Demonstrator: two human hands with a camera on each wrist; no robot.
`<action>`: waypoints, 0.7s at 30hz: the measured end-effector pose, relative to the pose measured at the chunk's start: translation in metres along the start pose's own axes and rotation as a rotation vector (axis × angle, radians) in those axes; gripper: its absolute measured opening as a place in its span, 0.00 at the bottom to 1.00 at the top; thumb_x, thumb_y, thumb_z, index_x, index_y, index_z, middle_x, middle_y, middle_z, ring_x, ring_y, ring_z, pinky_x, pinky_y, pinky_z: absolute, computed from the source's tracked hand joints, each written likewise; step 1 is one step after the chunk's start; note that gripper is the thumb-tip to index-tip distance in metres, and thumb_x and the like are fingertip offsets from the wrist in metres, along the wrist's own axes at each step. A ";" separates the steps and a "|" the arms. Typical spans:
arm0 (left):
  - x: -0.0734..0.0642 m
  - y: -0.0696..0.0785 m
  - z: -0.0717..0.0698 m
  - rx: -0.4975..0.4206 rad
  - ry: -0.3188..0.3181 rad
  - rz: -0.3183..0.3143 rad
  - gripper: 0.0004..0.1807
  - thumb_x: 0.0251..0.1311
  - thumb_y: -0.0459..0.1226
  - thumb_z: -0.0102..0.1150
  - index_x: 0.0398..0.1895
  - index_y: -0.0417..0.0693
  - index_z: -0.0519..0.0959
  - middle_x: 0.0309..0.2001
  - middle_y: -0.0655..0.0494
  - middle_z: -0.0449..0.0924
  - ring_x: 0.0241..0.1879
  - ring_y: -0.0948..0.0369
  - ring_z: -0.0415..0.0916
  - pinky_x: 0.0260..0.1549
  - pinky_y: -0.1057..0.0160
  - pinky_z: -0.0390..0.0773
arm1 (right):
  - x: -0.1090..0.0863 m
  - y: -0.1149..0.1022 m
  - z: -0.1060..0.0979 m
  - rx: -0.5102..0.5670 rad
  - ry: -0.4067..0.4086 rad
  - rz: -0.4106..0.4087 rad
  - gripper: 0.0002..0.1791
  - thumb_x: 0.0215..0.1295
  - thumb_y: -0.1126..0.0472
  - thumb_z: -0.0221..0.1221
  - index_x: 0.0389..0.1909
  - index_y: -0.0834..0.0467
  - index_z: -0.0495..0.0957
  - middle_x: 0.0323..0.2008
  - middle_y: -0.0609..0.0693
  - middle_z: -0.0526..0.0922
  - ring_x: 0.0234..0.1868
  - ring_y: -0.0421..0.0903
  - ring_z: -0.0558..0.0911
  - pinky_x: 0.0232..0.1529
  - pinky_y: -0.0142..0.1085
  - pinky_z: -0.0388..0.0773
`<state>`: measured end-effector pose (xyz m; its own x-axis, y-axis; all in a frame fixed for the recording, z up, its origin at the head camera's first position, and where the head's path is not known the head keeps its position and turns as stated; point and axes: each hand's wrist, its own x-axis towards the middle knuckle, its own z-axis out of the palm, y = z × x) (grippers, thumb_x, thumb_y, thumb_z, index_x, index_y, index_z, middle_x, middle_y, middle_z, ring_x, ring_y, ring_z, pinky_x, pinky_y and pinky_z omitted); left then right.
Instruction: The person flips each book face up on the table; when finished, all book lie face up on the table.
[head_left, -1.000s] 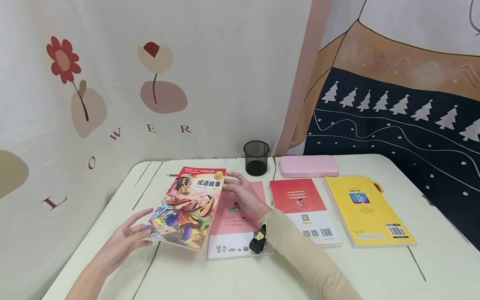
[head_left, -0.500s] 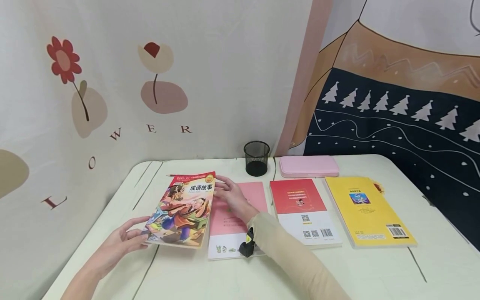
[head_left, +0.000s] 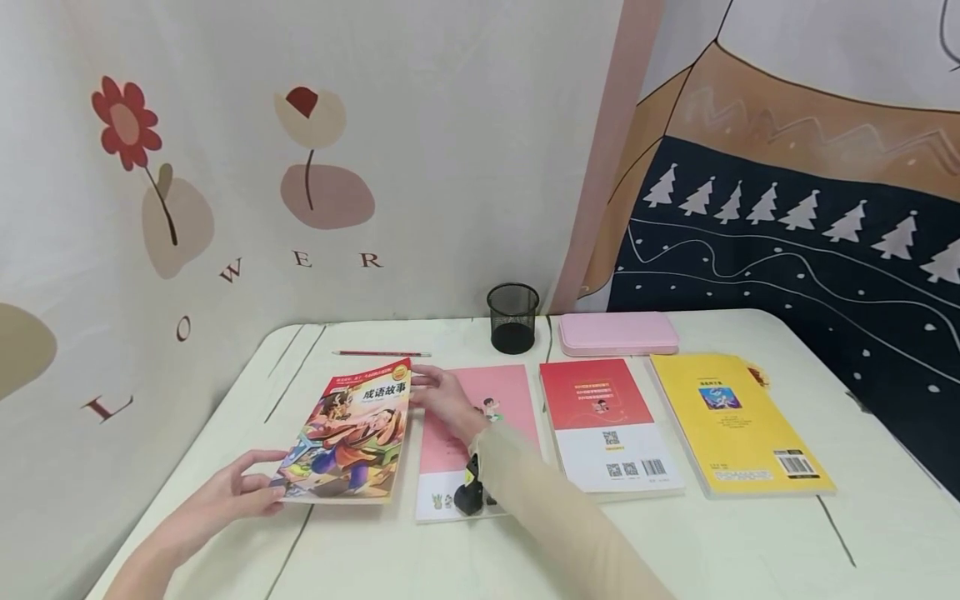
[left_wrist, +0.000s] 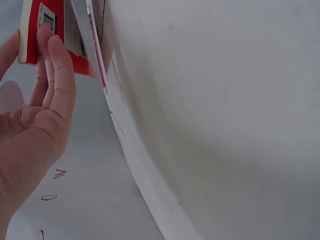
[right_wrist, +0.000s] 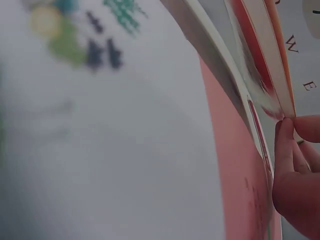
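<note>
A colourful storybook with a red top band is held tilted just above the left part of the table. My left hand pinches its lower left corner. In the left wrist view, fingertips lie against the red back cover, near a barcode. My right hand pinches the upper right corner; in the right wrist view the thumb and fingers meet at the book's corner. Beneath the right forearm a pink and white book lies on the table, partly hidden.
A red and white book and a yellow book lie to the right. Along the back are a red pencil, a black mesh pen cup and a pink case. A printed curtain stands behind the table.
Both hands have carried the storybook left and lower, towards the near side. The pencil behind it has come into view, and more of the pink book's top shows.
</note>
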<state>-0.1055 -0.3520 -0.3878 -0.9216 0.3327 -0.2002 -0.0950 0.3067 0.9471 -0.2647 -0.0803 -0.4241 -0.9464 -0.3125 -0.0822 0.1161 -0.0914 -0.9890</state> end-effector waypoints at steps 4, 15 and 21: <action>-0.001 -0.003 -0.005 -0.019 -0.050 0.037 0.20 0.62 0.31 0.45 0.50 0.66 0.64 0.38 0.42 0.75 0.37 0.57 0.75 0.37 0.63 0.75 | 0.004 0.001 0.007 -0.068 0.002 0.025 0.31 0.44 0.76 0.57 0.55 0.58 0.70 0.42 0.51 0.77 0.41 0.46 0.76 0.40 0.35 0.75; 0.005 -0.008 -0.017 -0.020 -0.095 -0.011 0.22 0.60 0.31 0.47 0.57 0.42 0.57 0.40 0.40 0.75 0.38 0.54 0.75 0.38 0.59 0.75 | 0.012 -0.004 0.016 -0.205 -0.018 0.066 0.33 0.42 0.78 0.57 0.55 0.57 0.70 0.42 0.52 0.77 0.40 0.47 0.77 0.41 0.37 0.74; 0.005 -0.011 -0.022 0.025 -0.059 -0.087 0.33 0.60 0.34 0.49 0.57 0.25 0.43 0.40 0.41 0.76 0.38 0.50 0.75 0.36 0.59 0.76 | 0.013 -0.007 0.018 -0.206 -0.103 0.109 0.36 0.44 0.76 0.59 0.58 0.56 0.66 0.45 0.52 0.76 0.43 0.47 0.76 0.43 0.38 0.73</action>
<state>-0.1174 -0.3737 -0.3936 -0.8866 0.3555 -0.2960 -0.1632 0.3584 0.9192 -0.2720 -0.1008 -0.4157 -0.8945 -0.4058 -0.1874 0.1418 0.1400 -0.9799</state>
